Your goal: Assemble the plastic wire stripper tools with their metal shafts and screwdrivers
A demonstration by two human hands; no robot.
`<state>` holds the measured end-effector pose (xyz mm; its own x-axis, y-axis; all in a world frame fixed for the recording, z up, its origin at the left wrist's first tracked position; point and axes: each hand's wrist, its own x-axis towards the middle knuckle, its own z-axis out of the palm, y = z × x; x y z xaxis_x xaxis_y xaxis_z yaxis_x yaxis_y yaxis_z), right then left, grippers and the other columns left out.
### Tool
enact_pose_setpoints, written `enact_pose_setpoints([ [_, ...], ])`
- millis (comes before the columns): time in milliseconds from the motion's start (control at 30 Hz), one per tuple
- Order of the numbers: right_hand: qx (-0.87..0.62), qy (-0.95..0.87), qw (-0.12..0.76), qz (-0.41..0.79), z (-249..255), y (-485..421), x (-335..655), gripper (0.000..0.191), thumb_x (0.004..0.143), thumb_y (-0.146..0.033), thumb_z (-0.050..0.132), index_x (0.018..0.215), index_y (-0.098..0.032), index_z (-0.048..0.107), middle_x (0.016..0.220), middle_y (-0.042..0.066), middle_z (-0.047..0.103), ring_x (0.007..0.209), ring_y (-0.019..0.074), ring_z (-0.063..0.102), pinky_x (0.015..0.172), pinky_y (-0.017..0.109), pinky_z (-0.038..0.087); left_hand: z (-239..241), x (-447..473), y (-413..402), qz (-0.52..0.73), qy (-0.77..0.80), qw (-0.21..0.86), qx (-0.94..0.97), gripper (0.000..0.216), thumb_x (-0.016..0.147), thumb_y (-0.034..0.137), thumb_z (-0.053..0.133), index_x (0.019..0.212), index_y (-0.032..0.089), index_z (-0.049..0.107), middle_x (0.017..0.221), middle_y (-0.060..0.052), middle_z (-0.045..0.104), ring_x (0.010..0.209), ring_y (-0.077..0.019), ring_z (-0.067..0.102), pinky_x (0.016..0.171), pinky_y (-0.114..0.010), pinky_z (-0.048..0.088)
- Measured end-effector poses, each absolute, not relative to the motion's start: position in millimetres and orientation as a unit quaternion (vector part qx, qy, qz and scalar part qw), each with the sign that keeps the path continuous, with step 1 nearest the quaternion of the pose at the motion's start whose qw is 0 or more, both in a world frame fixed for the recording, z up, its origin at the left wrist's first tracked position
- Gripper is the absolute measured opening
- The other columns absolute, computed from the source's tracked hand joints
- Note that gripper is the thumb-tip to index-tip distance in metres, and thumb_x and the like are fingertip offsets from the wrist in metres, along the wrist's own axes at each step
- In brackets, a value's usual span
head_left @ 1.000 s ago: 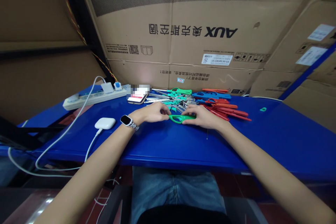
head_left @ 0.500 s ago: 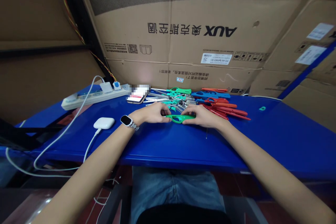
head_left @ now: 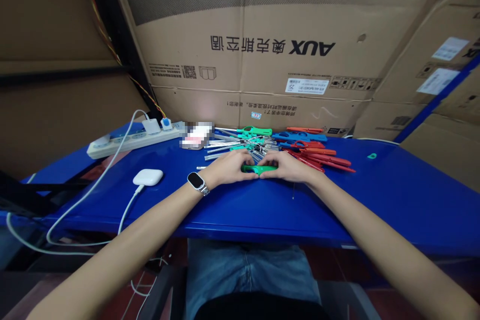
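Observation:
Both my hands meet over a green plastic handle piece (head_left: 256, 169) lying on the blue table (head_left: 375, 195). My left hand (head_left: 230, 168), with a watch on its wrist, is closed over the piece's left end. My right hand (head_left: 285, 167) is closed over its right end, so only the green middle shows between my fingers. Just behind my hands lies a heap of metal rods and green parts (head_left: 240, 142). To its right are blue handles (head_left: 300, 136) and red handles (head_left: 326, 156).
A white power strip (head_left: 127, 139) with plugs lies at the back left, its cable looping off the table edge. A white charger case (head_left: 148, 177) sits left of my hands. A phone (head_left: 195, 136) lies behind. Cardboard boxes (head_left: 262, 45) wall the back. A small green bit (head_left: 371, 156) lies right.
My left hand has slid right over the green piece until it nearly touches my right hand, covering more of it. A metal rod now shows on the table left of my hands.

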<state>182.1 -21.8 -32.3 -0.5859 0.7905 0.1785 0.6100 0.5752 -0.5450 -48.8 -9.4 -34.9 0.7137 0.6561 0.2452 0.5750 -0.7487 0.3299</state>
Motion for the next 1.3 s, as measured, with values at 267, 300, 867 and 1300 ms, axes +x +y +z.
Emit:
enact_pose_setpoints([
  [267, -0.462, -0.842, 0.149, 0.237, -24.6, -21.3, 193.2, 0.027, 0.077, -0.038, 0.074, 0.094, -0.017, 0.074, 0.092, 0.004, 0.072, 0.086, 0.0204, 0.063, 0.074, 0.030, 0.045, -38.3, -46.9, -6.0, 0.179, 0.370, 0.158, 0.898, 0.039, 0.077, 0.056, 0.073, 0.092, 0.019, 0.072, 0.089, -0.004, 0.066, 0.079, -0.0207, 0.059, 0.066, -0.029, 0.040],
  [300, -0.461, -0.842, 0.146, 0.238, -23.7, -20.4, 193.4, 0.027, 0.077, -0.039, 0.074, 0.093, -0.017, 0.074, 0.091, 0.004, 0.072, 0.084, 0.0201, 0.063, 0.073, 0.029, 0.045, -38.3, -46.6, -5.1, 0.179, 0.372, 0.163, 0.896, 0.039, 0.076, 0.056, 0.074, 0.091, 0.020, 0.072, 0.088, -0.003, 0.067, 0.079, -0.0206, 0.059, 0.066, -0.028, 0.040],
  [867, -0.442, -0.845, 0.193, 0.232, -29.7, -37.1, 185.5, 0.020, 0.077, -0.017, 0.062, 0.088, -0.021, 0.046, 0.077, -0.004, 0.052, 0.069, 0.0135, 0.045, 0.063, 0.025, 0.033, -33.3, -50.7, -2.6, 0.179, 0.311, 0.160, 0.920, 0.029, 0.085, 0.047, 0.068, 0.091, 0.018, 0.068, 0.093, -0.004, 0.065, 0.080, -0.0189, 0.058, 0.070, -0.029, 0.041],
  [1300, -0.427, -0.877, 0.184, 0.123, -32.5, -47.5, 175.8, 0.030, 0.099, -0.041, 0.046, 0.089, -0.019, 0.063, 0.078, 0.004, 0.066, 0.069, 0.0164, 0.056, 0.064, 0.026, 0.034, -19.9, -64.7, -0.9, 0.184, 0.255, 0.039, 0.948, 0.030, 0.098, 0.043, 0.053, 0.105, 0.020, 0.072, 0.097, -0.008, 0.065, 0.091, -0.0222, 0.060, 0.082, -0.032, 0.043],
])
